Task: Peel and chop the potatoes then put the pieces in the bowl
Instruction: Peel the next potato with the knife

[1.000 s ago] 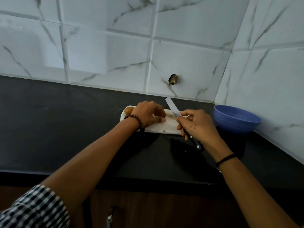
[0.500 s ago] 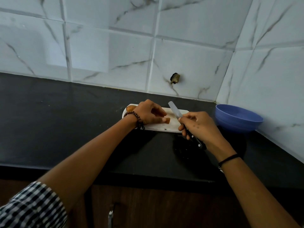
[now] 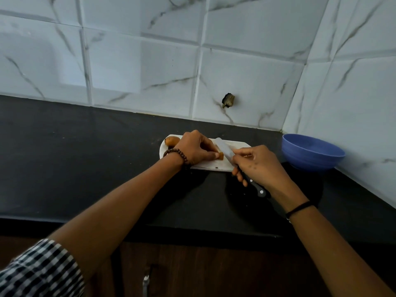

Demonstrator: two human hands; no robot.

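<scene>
A white cutting board (image 3: 239, 144) lies on the black counter. My left hand (image 3: 196, 147) presses a potato piece (image 3: 220, 156) onto the board; only the piece's cut end shows past my thumb. My right hand (image 3: 257, 163) grips a black-handled knife (image 3: 226, 152), and its blade lies low across the board right beside that cut end. A whole brown potato (image 3: 172, 140) rests at the board's far left corner, behind my left hand. The blue bowl (image 3: 311, 154) stands to the right of the board; what is inside it cannot be seen.
The black counter (image 3: 85, 157) stretches wide to the left. White marble-pattern tiled walls close the back and the right side, meeting in a corner behind the bowl. A dark hole (image 3: 228, 100) marks the back wall. The counter's front edge (image 3: 192, 230) overhangs brown cabinet doors.
The knife blade has come down from a raised angle to lie against the potato piece. My left hand has shifted slightly, so the cut end now shows.
</scene>
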